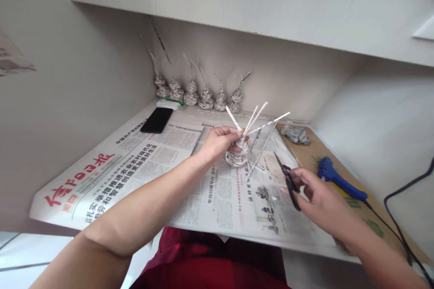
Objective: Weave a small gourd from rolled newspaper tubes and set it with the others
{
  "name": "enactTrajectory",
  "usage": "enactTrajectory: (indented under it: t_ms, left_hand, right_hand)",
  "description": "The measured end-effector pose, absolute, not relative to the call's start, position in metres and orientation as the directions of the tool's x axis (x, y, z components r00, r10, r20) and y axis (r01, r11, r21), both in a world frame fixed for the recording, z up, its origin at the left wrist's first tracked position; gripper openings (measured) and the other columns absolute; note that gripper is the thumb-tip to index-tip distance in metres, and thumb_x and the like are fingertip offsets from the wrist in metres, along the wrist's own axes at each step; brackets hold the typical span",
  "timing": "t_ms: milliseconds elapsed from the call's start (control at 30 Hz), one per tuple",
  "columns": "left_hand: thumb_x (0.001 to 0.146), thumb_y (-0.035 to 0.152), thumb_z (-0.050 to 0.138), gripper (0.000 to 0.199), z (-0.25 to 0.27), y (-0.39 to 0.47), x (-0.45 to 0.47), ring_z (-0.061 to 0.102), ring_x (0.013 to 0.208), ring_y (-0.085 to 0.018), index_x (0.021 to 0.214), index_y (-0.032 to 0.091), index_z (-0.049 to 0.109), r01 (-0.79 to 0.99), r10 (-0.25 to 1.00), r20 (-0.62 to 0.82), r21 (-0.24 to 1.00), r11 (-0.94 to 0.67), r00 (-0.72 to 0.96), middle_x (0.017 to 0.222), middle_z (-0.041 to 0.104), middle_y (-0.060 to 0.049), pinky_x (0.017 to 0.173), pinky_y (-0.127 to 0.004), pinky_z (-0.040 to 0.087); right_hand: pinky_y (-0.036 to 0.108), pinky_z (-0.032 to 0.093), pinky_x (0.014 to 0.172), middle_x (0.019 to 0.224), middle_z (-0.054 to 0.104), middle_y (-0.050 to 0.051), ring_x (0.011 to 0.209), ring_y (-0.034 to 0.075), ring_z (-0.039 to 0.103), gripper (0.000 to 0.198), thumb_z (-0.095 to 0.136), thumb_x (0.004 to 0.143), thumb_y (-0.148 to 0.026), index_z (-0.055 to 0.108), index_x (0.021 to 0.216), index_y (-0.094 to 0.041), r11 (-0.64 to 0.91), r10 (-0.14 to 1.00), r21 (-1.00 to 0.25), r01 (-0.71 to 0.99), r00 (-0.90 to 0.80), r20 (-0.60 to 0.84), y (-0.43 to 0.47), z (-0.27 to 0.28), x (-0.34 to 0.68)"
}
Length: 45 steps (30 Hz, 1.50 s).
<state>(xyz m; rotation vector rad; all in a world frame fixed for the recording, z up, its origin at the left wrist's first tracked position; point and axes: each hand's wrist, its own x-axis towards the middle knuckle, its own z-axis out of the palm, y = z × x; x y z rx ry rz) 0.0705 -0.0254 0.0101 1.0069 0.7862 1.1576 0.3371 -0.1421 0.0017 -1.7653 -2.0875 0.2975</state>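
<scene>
Woven gourds (237, 158) — one held, six behind

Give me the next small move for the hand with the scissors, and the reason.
Probably bring the scissors in the right hand toward the paper strips, perhaps to trim one. The left hand grips the woven piece near its top, where the strips stick out at uneven lengths, and the blades are apart from them.
</scene>
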Motion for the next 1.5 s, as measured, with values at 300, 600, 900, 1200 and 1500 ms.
enactTrajectory:
  t_ms: [300,600,900,1200,1500]
  left_hand:
    - [0.066,0.029,0.084,0.025,0.013,-0.026,0.07,0.064,0.07,-0.014,0.075,0.009,0.072,-0.345,0.958,-0.006,0.932,0.108,0.286,0.08,0.073,-0.009,0.057,-0.025,0.059]
    - [0.068,0.021,0.079,0.013,0.013,-0.024,0.069,0.061,0.066,-0.012,0.069,0.01,0.072,-0.392,0.962,-0.023,0.91,0.132,0.272,0.073,0.068,-0.005,0.056,-0.025,0.059]
    - [0.067,0.022,0.082,0.016,0.014,-0.023,0.068,0.062,0.066,-0.013,0.071,0.009,0.072,-0.383,0.96,-0.038,0.912,0.147,0.278,0.075,0.067,-0.005,0.056,-0.026,0.06]
    - [0.067,0.021,0.081,0.015,0.016,-0.022,0.068,0.061,0.071,-0.013,0.068,0.009,0.071,-0.382,0.96,-0.057,0.91,0.164,0.275,0.076,0.063,-0.005,0.055,-0.026,0.061]
    - [0.071,0.019,0.077,0.012,0.014,-0.022,0.067,0.062,0.074,-0.014,0.071,0.009,0.071,-0.366,0.957,-0.064,0.915,0.17,0.285,0.078,0.064,-0.006,0.057,-0.025,0.06]
  right_hand:
    - [0.031,0.036,0.061,0.072,0.07,0.005,0.076,0.024,0.067,0.032,0.059,0.086,-0.052,0.066,0.088,-0.021,0.264,0.726,0.379,0.887,-0.442,0.527,-0.114,0.037,0.305]
    - [0.031,0.035,0.065,0.069,0.064,0.005,0.075,0.023,0.061,0.033,0.052,0.094,-0.046,0.063,0.082,-0.017,0.243,0.675,0.571,0.784,-0.56,0.481,-0.098,0.057,0.301]
    - [0.033,0.033,0.064,0.067,0.06,0.005,0.073,0.022,0.055,0.034,0.049,0.099,-0.042,0.061,0.076,-0.019,0.3,0.634,0.619,0.726,-0.636,0.439,-0.095,0.064,0.298]
    - [0.032,0.032,0.065,0.066,0.057,0.004,0.071,0.022,0.053,0.036,0.047,0.1,-0.043,0.059,0.075,-0.02,0.27,0.588,0.703,0.658,-0.691,0.421,-0.088,0.071,0.299]
    - [0.032,0.032,0.064,0.063,0.057,0.004,0.068,0.021,0.053,0.038,0.044,0.101,-0.04,0.058,0.072,-0.02,0.312,0.594,0.665,0.678,-0.686,0.421,-0.085,0.068,0.301]
